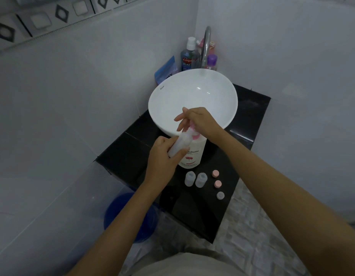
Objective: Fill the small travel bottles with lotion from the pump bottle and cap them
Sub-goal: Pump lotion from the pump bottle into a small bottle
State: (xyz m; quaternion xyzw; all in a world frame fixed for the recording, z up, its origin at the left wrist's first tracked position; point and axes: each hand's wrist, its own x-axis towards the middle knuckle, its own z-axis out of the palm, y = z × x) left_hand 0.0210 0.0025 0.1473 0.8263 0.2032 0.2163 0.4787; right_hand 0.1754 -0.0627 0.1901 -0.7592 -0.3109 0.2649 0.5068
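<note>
A white pump bottle with a pink pump head stands on the black counter in front of the basin. My left hand grips a clear travel bottle, tilted with its mouth up against the pump's nozzle. My right hand rests on top of the pink pump head, fingers spread toward the basin. Two more clear travel bottles stand upright and uncapped on the counter below the pump bottle. To their right lie two pink caps and one grey cap.
A white bowl basin fills the counter's far half, with a chrome tap behind it. Mouthwash, a purple-capped bottle and a blue pouch crowd the corner. A blue bucket stands on the floor at lower left.
</note>
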